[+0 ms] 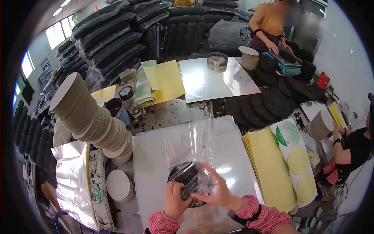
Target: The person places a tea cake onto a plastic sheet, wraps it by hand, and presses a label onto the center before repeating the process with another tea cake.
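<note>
A dark round cake (185, 176) sits inside a clear plastic bag (191, 146) whose open end stands up above it. My left hand (174, 199) grips the cake's left side through the bag. On the right side, my right hand (216, 190) pinches the crinkled plastic against the cake. Both hands are over a shiny metal sheet (156, 171) at the front of the table. Red checked sleeves cover both my wrists.
A leaning stack of round paper discs (91, 117) stands left, with a small disc pile (119, 185) below it. Yellow wrapper sheets (272, 167) lie right. Dark round cakes (269, 101) overlap at the back right. One person (272, 27) works opposite, another (352, 152) at the right.
</note>
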`<action>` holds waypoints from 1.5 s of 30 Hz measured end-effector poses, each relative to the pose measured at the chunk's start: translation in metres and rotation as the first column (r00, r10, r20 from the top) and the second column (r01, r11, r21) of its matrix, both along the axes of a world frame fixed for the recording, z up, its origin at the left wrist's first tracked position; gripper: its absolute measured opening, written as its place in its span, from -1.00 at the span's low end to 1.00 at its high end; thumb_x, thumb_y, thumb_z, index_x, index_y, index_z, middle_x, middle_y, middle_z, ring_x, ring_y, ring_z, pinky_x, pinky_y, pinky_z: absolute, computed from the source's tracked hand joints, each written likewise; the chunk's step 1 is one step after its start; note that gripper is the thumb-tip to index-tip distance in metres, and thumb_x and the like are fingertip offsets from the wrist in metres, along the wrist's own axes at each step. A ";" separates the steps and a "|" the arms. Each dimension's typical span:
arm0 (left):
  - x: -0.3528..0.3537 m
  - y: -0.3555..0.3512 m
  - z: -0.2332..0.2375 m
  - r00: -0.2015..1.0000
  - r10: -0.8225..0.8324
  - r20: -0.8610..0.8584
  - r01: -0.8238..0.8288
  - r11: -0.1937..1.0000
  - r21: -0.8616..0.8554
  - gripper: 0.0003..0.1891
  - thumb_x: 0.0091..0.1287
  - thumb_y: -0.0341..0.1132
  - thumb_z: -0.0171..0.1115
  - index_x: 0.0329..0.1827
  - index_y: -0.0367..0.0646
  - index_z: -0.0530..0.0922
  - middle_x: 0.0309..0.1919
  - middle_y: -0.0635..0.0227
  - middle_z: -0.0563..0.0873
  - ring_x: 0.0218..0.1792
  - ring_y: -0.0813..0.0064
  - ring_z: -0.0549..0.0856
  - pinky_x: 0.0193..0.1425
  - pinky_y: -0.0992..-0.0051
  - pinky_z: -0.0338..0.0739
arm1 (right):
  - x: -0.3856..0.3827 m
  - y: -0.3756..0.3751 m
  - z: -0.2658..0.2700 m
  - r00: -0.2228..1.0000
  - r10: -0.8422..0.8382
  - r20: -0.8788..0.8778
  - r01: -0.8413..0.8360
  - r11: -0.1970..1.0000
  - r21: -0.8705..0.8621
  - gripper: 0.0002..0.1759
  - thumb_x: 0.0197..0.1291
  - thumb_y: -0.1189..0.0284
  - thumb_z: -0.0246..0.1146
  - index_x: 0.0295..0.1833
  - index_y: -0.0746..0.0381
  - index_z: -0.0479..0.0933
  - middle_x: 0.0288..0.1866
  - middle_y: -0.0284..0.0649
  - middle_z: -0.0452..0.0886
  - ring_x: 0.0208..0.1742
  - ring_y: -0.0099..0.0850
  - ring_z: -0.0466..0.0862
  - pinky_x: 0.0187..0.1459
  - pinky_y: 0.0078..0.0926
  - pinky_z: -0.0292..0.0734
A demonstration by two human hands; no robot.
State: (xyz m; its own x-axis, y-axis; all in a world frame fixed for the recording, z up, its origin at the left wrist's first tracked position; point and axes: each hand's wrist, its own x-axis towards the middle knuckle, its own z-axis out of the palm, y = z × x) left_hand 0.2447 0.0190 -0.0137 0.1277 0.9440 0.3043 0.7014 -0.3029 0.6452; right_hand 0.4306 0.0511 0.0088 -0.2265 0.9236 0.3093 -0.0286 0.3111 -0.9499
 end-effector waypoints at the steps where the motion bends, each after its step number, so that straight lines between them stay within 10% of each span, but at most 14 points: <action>1: 0.000 -0.002 0.004 0.991 0.086 0.107 -0.096 0.991 0.088 -0.44 -0.13 -0.34 0.64 -0.04 -0.13 0.53 -0.10 0.15 0.57 -0.01 0.13 0.59 0.26 0.16 0.42 | -0.002 0.009 -0.012 0.931 -0.130 0.340 -0.042 0.890 0.455 -0.24 -0.02 0.53 0.45 0.37 0.29 0.40 0.30 -0.06 0.54 0.28 -0.11 0.58 0.36 -0.22 0.46; 3: -0.013 0.013 0.017 0.988 0.026 0.152 -0.044 0.992 0.115 -0.14 -0.21 -0.35 0.70 0.24 -0.19 0.42 0.19 0.04 0.44 0.19 0.04 0.51 0.35 0.16 0.40 | -0.007 0.009 -0.018 0.916 -0.130 0.379 -0.075 0.874 0.480 -0.43 0.00 0.57 0.42 0.21 0.25 0.53 0.09 0.00 0.65 0.09 -0.05 0.65 0.20 -0.16 0.54; 5: -0.012 0.027 0.024 0.538 -0.094 0.838 0.198 0.980 -0.016 -0.05 -0.19 -0.30 0.71 0.34 -0.22 0.37 0.30 0.01 0.39 0.23 0.06 0.51 0.40 0.19 0.39 | -0.015 0.010 -0.009 0.846 -0.103 0.523 -0.129 0.913 0.388 -0.49 0.00 0.58 0.39 0.15 0.24 0.56 0.05 -0.02 0.66 0.05 -0.07 0.66 0.15 -0.16 0.55; 7: 0.000 0.025 0.021 0.709 -0.112 0.696 0.194 0.980 -0.039 -0.15 -0.10 -0.33 0.67 0.32 -0.23 0.42 0.28 -0.01 0.46 0.22 0.06 0.54 0.42 0.18 0.38 | -0.012 0.005 -0.001 0.753 -0.063 0.655 -0.166 0.945 0.282 -0.55 0.00 0.58 0.36 0.09 0.24 0.59 0.02 -0.04 0.67 0.01 -0.09 0.67 0.09 -0.17 0.56; 10: 0.007 0.020 0.002 0.944 -0.086 0.318 0.073 0.996 0.053 -0.48 0.02 -0.44 0.55 0.09 -0.24 0.58 -0.01 0.10 0.63 0.05 0.10 0.64 0.23 0.24 0.54 | 0.021 0.015 -0.014 0.996 0.065 0.064 -0.083 0.937 0.338 -0.60 0.06 0.50 0.27 0.07 0.34 0.57 -0.06 -0.08 0.65 -0.04 -0.16 0.63 0.10 -0.26 0.53; 13: 0.012 0.021 0.002 0.920 -0.040 0.391 0.036 0.999 0.017 -0.42 0.01 -0.45 0.55 0.14 -0.24 0.54 0.01 0.11 0.61 0.04 0.11 0.63 0.16 0.30 0.58 | 0.018 0.049 -0.041 0.816 -0.578 0.004 0.575 0.812 0.099 -0.44 0.36 0.16 0.15 0.30 0.34 0.44 0.14 0.00 0.63 0.01 -0.24 0.62 0.15 -0.26 0.51; 15: 0.017 0.019 0.003 0.888 0.018 0.460 0.023 0.996 -0.083 -0.32 -0.03 -0.41 0.60 0.21 -0.24 0.49 0.05 0.11 0.60 0.08 0.10 0.60 0.19 0.28 0.56 | -0.009 0.077 -0.041 0.849 -0.356 -0.390 0.270 0.928 -0.259 -0.35 0.43 0.01 0.06 0.33 0.34 0.39 0.23 -0.01 0.59 0.06 -0.28 0.62 0.12 -0.26 0.52; 17: 0.024 0.024 0.017 0.674 0.077 0.735 -0.172 0.984 0.055 -0.22 -0.09 -0.31 0.65 0.24 -0.21 0.45 0.06 0.14 0.58 0.15 0.05 0.56 0.25 0.19 0.51 | -0.010 0.054 -0.025 0.997 0.031 0.076 -0.048 0.971 0.234 -0.36 0.27 -0.01 0.24 0.23 0.29 0.48 0.08 -0.03 0.65 -0.03 -0.19 0.70 -0.03 -0.28 0.59; 19: 0.002 0.025 0.004 0.683 0.051 0.729 -0.180 0.979 0.100 -0.25 -0.14 -0.18 0.69 0.14 -0.27 0.52 0.03 0.20 0.60 0.20 0.00 0.52 0.32 0.09 0.45 | -0.011 0.057 -0.011 0.895 0.294 0.336 -0.441 0.703 0.559 -0.52 0.27 0.08 0.26 0.03 0.28 0.59 -0.09 -0.03 0.68 -0.17 -0.14 0.70 -0.10 -0.38 0.58; 21: -0.009 0.026 0.002 0.902 -0.264 0.343 0.212 0.960 0.181 -0.37 -0.13 -0.19 0.65 0.01 -0.29 0.60 -0.03 0.21 0.63 0.16 -0.01 0.56 0.35 0.03 0.41 | 0.001 0.054 -0.046 0.948 0.308 0.078 -0.317 0.899 0.303 -0.65 0.34 0.17 0.21 -0.16 0.28 0.60 -0.20 -0.04 0.68 -0.20 -0.21 0.70 -0.15 -0.45 0.56; 23: 0.005 0.018 -0.016 0.931 -0.220 0.291 0.160 0.963 0.217 -0.57 -0.04 -0.27 0.54 -0.10 -0.24 0.65 -0.07 0.16 0.66 0.12 -0.02 0.59 0.31 0.07 0.45 | -0.010 0.053 -0.040 0.889 -0.128 -0.440 0.068 0.986 -0.149 -0.83 0.32 0.38 0.23 -0.19 0.28 0.56 -0.36 -0.08 0.59 -0.28 -0.29 0.65 -0.23 -0.45 0.53; 26: 0.015 0.019 -0.012 0.999 0.018 -0.049 -0.019 1.000 -0.022 -0.70 0.08 -0.36 0.33 -0.12 -0.27 0.60 -0.04 0.04 0.65 0.09 -0.06 0.60 0.22 0.15 0.50 | -0.037 0.004 -0.006 0.957 -0.075 0.280 0.017 0.979 0.202 -0.81 0.17 0.42 0.39 -0.20 0.27 0.55 -0.26 -0.13 0.57 -0.18 -0.15 0.59 -0.10 -0.33 0.52; 33: 0.009 0.021 0.009 0.982 -0.187 -0.002 0.187 0.981 0.042 -0.26 0.02 -0.31 0.40 0.32 -0.38 0.37 0.22 -0.01 0.55 0.27 -0.03 0.53 0.39 0.13 0.41 | -0.015 0.028 -0.025 0.698 -0.027 0.716 -0.145 0.973 0.178 -0.79 -0.01 0.51 0.37 -0.20 0.27 0.61 -0.21 -0.13 0.59 -0.11 -0.08 0.59 -0.14 -0.23 0.54; 45: 0.019 0.022 0.001 0.872 -0.184 -0.454 0.155 0.983 -0.100 -0.11 0.27 0.15 0.27 0.48 -0.38 0.29 0.50 -0.05 0.33 0.57 0.03 0.22 0.61 -0.06 -0.09 | 0.018 0.035 -0.032 0.743 -0.048 0.667 -0.203 0.934 0.293 -0.93 0.17 0.46 0.28 -0.30 0.23 0.57 -0.27 -0.20 0.61 -0.32 -0.14 0.65 -0.29 -0.23 0.58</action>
